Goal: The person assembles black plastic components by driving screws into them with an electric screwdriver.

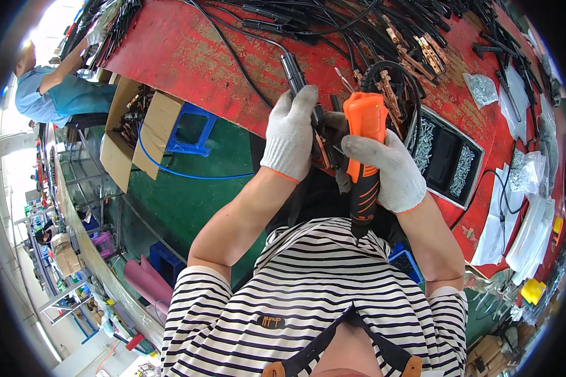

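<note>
My left hand (pixel 289 135), in a white knit glove, is closed around a black cable handle (pixel 292 72). A black cable runs from its far end, and copper-coloured metal shows beside my fingers. My right hand (pixel 399 176), gloved too, grips an orange and black electric screwdriver (pixel 366 116), its thumb across the body and its dark, narrow end pointing down toward my striped shirt. Between both hands, black parts partly hide behind the gloves, so I cannot tell whether the tool touches the handle.
Copper clamp parts (pixel 429 55) and black cables cover the far side of the red table (pixel 188 47). At right sits a tray of screws (pixel 464 169), with plastic bags (pixel 527 171) beyond. An open carton (pixel 151 141) and blue stool (pixel 192 132) stand left; a co-worker (pixel 63 94) works far left.
</note>
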{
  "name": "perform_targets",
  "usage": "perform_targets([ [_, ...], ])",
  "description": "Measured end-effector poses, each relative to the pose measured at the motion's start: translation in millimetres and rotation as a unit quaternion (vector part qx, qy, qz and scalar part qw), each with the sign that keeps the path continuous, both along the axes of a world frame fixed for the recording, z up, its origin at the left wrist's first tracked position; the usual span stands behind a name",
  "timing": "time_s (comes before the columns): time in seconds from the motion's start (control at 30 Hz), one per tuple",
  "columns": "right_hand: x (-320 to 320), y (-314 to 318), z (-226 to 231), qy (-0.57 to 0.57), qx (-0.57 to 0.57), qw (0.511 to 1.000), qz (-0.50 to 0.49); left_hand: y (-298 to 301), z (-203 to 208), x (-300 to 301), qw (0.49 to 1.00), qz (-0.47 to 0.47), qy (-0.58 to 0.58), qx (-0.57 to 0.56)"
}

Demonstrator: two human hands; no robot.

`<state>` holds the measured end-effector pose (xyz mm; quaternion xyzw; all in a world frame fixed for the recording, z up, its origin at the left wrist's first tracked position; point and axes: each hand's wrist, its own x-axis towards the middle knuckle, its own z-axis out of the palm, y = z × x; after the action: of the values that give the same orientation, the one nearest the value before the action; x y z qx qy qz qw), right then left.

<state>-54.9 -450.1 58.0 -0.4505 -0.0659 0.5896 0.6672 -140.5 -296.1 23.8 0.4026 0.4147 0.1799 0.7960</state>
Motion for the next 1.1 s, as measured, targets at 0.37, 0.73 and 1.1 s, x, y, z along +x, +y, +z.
perform_targets([
  [0.37, 4.4, 4.3, -2.0, -0.003, -0.013, 0.997, -0.08, -1.5, -3.1, 8.6, 0.994, -0.011, 0.005, 0.107],
  [0.73, -7.7, 10.4, -10.3, 0.019, 0.024, 0.99, -0.138, 6.0, -3.5, 12.7, 0.981, 0.0, -0.049, 0.19],
  [1.1, -1.9, 14.3, -17.6, -0.022, 0.038, 0.99, -0.13, 5.7, -1.0, 7.7, 0.973, -0.094, -0.016, 0.211],
])
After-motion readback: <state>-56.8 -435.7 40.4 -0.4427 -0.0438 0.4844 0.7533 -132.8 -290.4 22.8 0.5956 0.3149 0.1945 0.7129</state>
